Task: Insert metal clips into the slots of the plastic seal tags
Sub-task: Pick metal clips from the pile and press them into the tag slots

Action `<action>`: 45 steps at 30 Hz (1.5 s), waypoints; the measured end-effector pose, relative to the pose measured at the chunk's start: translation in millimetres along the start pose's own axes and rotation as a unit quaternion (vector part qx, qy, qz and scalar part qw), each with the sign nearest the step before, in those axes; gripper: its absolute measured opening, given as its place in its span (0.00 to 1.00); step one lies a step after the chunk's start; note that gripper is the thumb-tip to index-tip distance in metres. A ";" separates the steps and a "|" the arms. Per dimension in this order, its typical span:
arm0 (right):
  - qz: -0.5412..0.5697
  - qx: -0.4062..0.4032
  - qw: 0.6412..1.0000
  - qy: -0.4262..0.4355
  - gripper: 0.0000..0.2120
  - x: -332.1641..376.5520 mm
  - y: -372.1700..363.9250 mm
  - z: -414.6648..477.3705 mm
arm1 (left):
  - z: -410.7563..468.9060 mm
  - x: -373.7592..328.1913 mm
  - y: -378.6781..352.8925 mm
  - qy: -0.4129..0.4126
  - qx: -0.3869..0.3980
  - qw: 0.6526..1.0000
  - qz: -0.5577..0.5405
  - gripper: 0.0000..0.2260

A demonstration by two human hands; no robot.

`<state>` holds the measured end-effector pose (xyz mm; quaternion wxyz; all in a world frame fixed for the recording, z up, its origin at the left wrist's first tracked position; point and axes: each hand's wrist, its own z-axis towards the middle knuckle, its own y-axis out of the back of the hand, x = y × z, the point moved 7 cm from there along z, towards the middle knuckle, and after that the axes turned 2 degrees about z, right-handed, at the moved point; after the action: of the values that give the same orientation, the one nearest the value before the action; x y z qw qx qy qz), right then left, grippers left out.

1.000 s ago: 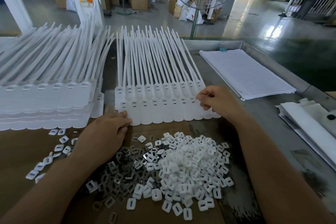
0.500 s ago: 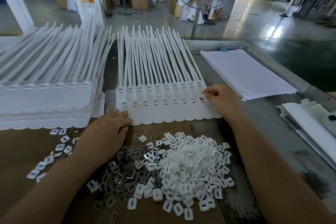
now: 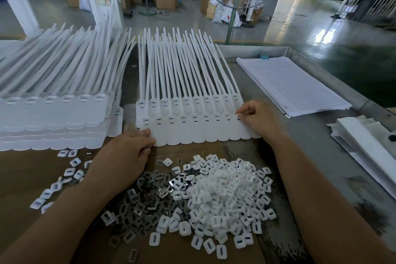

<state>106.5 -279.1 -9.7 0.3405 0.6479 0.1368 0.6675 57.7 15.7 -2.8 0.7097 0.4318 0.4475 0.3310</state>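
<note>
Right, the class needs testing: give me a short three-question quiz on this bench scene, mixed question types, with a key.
1. True or false: the left hand rests on the left end of the row of seal tags.
2. The right hand works at: A the row's right end; B the lined paper; C the cardboard boxes.
3. Fill in: the metal clips lie to the ___ of the white plastic pieces.
Key: 1 true; 2 A; 3 left.
</note>
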 end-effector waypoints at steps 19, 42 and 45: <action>0.035 -0.013 0.998 -0.041 0.11 -7.9 2.0 2.6 | -0.5 -2.5 1.4 -0.002 -0.004 1.000 -0.004 0.13; 0.053 -0.039 0.997 -0.040 0.14 -10.3 2.2 4.4 | -0.6 -1.4 -0.1 0.004 0.000 1.000 0.000 0.13; 0.035 -0.029 0.999 -0.029 0.14 -9.6 1.4 3.8 | -0.2 -0.6 0.6 0.005 -0.002 1.000 0.000 0.13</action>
<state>109.1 -287.2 -15.7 0.3394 0.6616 0.0851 0.6632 57.3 15.5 -2.1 0.7083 0.4286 0.4504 0.3344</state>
